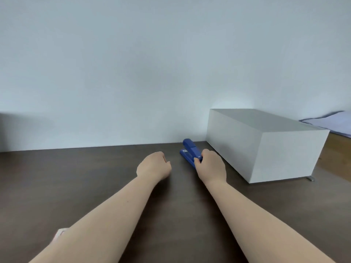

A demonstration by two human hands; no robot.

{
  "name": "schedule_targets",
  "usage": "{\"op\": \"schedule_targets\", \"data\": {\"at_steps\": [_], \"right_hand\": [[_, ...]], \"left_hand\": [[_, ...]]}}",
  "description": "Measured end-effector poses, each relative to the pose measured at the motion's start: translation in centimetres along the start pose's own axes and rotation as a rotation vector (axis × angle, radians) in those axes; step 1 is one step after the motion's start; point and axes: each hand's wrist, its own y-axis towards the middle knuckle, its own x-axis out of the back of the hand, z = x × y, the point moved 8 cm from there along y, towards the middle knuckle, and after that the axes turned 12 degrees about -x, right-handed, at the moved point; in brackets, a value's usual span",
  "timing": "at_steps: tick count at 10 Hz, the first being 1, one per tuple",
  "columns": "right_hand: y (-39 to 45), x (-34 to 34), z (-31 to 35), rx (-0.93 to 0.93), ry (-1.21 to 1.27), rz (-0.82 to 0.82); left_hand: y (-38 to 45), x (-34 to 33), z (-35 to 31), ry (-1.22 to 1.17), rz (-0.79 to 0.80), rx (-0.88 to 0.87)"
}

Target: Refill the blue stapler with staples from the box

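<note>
The blue stapler (190, 149) lies on the dark wooden table (95, 177), close to the back wall and pointing away from me. My right hand (210, 166) grips its near end, thumb on the left side and fingers over the top. My left hand (153, 167) rests on the table a short way left of the stapler, fingers curled in and holding nothing. A small whitish object (59, 234), partly hidden behind my left forearm, sits near the table's front left; I cannot tell what it is.
A large white rectangular block (266, 145) stands just right of the stapler, close beside my right hand. Pale papers (334, 122) lie behind it at the far right. A plain wall closes off the table's far edge.
</note>
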Motion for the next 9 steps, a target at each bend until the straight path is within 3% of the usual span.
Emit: {"op": "schedule_targets", "data": {"at_steps": [3, 6, 8, 9], "right_hand": [[7.2, -1.3, -3.0, -0.161, -0.007, -0.098], [8.3, -1.7, -2.2, -0.023, -0.159, -0.176], [6.8, -1.3, -2.3, -0.03, -0.166, -0.152], [5.6, 0.4, -3.9, -0.158, 0.04, -0.116]], "left_hand": [[4.0, -3.7, -3.2, 0.038, -0.038, -0.094], [4.3, -4.0, -3.5, 0.048, -0.055, -0.134], [3.7, -3.7, -3.5, 0.029, -0.047, -0.133], [3.5, -3.5, -3.7, 0.001, -0.037, -0.131]]}}
